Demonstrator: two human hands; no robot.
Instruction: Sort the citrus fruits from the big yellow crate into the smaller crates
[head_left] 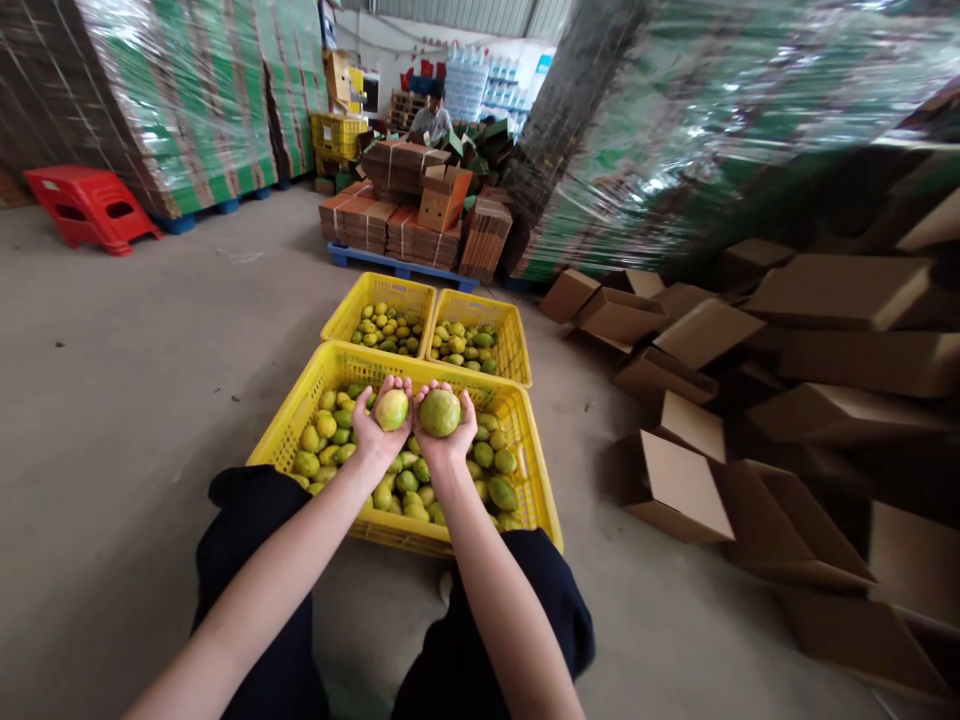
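In this storage hall we see a grey, smooth concrete floor (187, 390), and at both sides tall green and brown stacks wrapped in shiny clear plastic film (202, 100). At the back, a blue pallet (405, 268) carries bundles of flat brown cardboard (420, 235), and behind it we notice another person (431, 120). To the right, many open brown cardboard boxes (679, 480) lie in a loose pile.

In front of us stands a large yellow rectangular plastic crate (534, 470) with many yellow and green fruits (409, 482) inside; two smaller-looking yellow crates (519, 345) stand just beyond it, side by side.

Above the large crate, we see the left hand (382, 420) and the right hand (444, 428) close together, palms up. The left fingers are curved around a pale yellow-green rounded fruit (391, 410); its long axis seems to run forward, away from the body. The right fingers cup a darker green rounded fruit (439, 413). This one looks almost round, so we cannot tell which way its long axis points. Both fruits rest in the palms, with the fingertips pointing forward beyond them.
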